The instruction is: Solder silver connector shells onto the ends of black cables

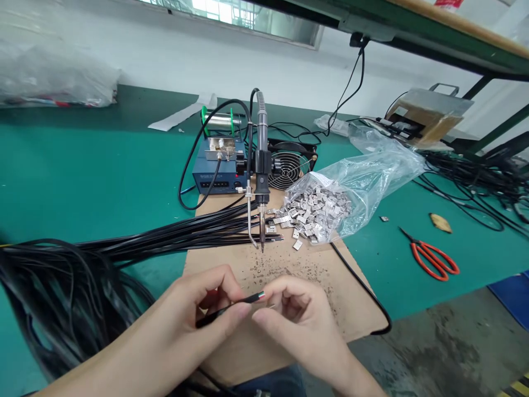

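Observation:
My left hand (206, 309) pinches a black cable (250, 298) between thumb and fingers. Its cut end points right and shows short coloured wire ends, red, white and green among them. My right hand (301, 320) is curled close by, its index fingertip at those wire ends and its thumb just below. A thin sliver shows between its fingers, too small to name. Beyond both hands, a soldering iron (262, 165) hangs tip down in a stand. Metal USB plug shells (314, 212) spill from a clear plastic bag (372, 171) on the brown cardboard (231, 270).
A blue soldering station (215, 171), a solder spool (219, 122) and a fan (289, 168) stand behind the iron. Bundled black cables (61, 292) lie at left, more cables (475, 176) at right. Orange-handled scissors (433, 259) lie near the table's right edge.

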`<control>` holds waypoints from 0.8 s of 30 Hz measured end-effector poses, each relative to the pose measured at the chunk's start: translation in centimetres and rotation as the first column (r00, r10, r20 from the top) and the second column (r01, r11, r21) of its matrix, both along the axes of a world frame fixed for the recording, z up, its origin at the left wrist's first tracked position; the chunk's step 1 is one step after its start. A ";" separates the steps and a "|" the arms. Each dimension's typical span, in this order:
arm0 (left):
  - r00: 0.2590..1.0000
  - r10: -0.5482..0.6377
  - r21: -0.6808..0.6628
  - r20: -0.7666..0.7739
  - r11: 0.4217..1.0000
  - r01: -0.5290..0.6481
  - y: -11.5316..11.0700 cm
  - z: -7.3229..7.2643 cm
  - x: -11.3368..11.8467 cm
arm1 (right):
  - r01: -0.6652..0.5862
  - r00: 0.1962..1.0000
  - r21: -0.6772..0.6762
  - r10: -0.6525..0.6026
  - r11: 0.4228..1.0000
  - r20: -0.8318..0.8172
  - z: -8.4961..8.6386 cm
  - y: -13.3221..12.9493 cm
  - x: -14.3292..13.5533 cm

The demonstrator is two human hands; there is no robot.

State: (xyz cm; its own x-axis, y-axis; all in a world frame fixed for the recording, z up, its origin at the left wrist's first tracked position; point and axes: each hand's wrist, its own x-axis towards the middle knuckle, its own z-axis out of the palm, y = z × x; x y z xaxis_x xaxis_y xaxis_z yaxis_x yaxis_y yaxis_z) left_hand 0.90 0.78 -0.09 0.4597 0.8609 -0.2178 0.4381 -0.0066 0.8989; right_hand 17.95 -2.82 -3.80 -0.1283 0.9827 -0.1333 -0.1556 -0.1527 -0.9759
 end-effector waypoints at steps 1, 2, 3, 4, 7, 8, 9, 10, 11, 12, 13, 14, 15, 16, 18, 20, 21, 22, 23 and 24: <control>0.999 -0.013 0.051 -0.032 0.999 0.015 -0.2 -0.3 -0.1 | 0.003 1.000 -0.014 -0.002 1.000 0.004 0.1 0.0 0.0; 0.997 -0.030 0.103 -0.069 0.994 0.037 -0.4 -0.5 -0.2 | 0.007 1.000 -0.027 -0.006 1.000 0.011 0.1 0.1 0.1; 0.993 -0.044 0.155 -0.109 0.986 0.060 -0.6 -0.7 -0.3 | 0.008 1.000 -0.034 -0.007 0.999 0.022 0.2 0.1 0.1; 0.988 -0.057 0.204 -0.145 0.975 0.086 -0.7 -0.8 -0.4 | 0.009 0.999 -0.038 -0.008 0.999 0.034 0.3 0.2 0.1; 0.975 -0.058 0.335 -0.216 0.933 0.130 -0.9 -0.7 -0.6 | 0.011 0.998 -0.032 -0.009 0.999 0.059 0.5 0.3 0.2; 0.972 -0.054 0.358 -0.230 0.924 0.136 -0.9 -0.7 -0.6 | 0.014 0.998 -0.026 -0.012 1.000 0.061 0.6 0.3 0.2; 0.969 -0.049 0.369 -0.241 0.919 0.139 -0.9 -0.6 -0.6 | 0.016 0.998 -0.020 -0.015 1.000 0.060 0.7 0.3 0.2; 0.968 -0.048 0.371 -0.246 0.918 0.140 -0.9 -0.5 -0.7 | 0.020 0.998 -0.012 -0.020 1.000 0.052 0.8 0.2 0.1; 0.968 -0.049 0.364 -0.247 0.921 0.139 -0.9 -0.5 -0.7 | 0.027 0.999 -0.002 -0.027 1.000 0.039 0.8 0.2 0.0; 0.969 -0.052 0.348 -0.244 0.928 0.137 -0.9 -0.5 -0.7 | 0.035 0.999 0.007 -0.035 0.999 0.015 0.7 0.2 -0.1; 0.971 -0.050 0.329 -0.232 0.936 0.127 -0.9 -0.5 -0.7 | 0.043 0.999 0.013 -0.042 0.999 -0.019 0.6 0.1 -0.2; 0.976 -0.048 0.305 -0.213 0.946 0.113 -0.9 -0.6 -0.7 | 0.051 0.997 0.015 -0.050 0.999 -0.067 0.5 0.1 -0.5; 0.981 -0.039 0.278 -0.188 0.956 0.091 -1.0 -0.7 -0.6 | 0.060 0.990 0.013 -0.058 0.998 -0.125 0.3 0.0 -0.8; 0.987 -0.022 0.249 -0.161 0.966 0.062 -1.0 -0.8 -0.6 | 0.072 0.980 0.004 -0.070 0.997 -0.185 0.1 0.0 -1.1; 0.994 0.015 0.187 -0.108 0.982 0.006 -1.2 -1.0 -0.4 | 0.093 0.951 -0.034 -0.099 0.995 -0.292 -0.3 0.0 -1.7; 0.996 0.041 0.126 -0.081 0.992 -0.030 -1.2 -1.1 -0.3 | 0.080 0.925 -0.095 -0.109 0.992 -0.364 -0.3 0.2 -1.9; 0.996 0.047 0.101 -0.076 0.994 -0.039 -1.3 -1.1 -0.3 | 0.055 0.917 -0.126 -0.100 0.990 -0.387 -0.3 0.4 -1.8; 0.996 0.047 0.077 -0.072 0.996 -0.041 -1.3 -1.1 -0.3 | 0.027 0.908 -0.151 -0.088 0.988 -0.409 -0.1 0.6 -1.5; 0.997 0.047 0.057 -0.067 0.997 -0.044 -1.3 -1.0 -0.3 | 0.013 0.899 -0.160 -0.082 0.987 -0.430 0.1 0.8 -1.1; 0.997 0.054 0.045 -0.055 0.998 -0.051 -1.3 -0.9 -0.4 | 0.021 0.893 -0.157 -0.089 0.987 -0.440 0.2 1.0 -0.6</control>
State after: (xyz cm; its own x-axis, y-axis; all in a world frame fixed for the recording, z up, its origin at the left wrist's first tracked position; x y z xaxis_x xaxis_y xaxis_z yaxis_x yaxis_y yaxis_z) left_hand 0.51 -0.53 -0.94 0.4015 0.8929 -0.2038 0.4891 -0.0209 0.8720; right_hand 17.38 -1.81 -3.55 -0.1534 0.9643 -0.2159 -0.5801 -0.2647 -0.7703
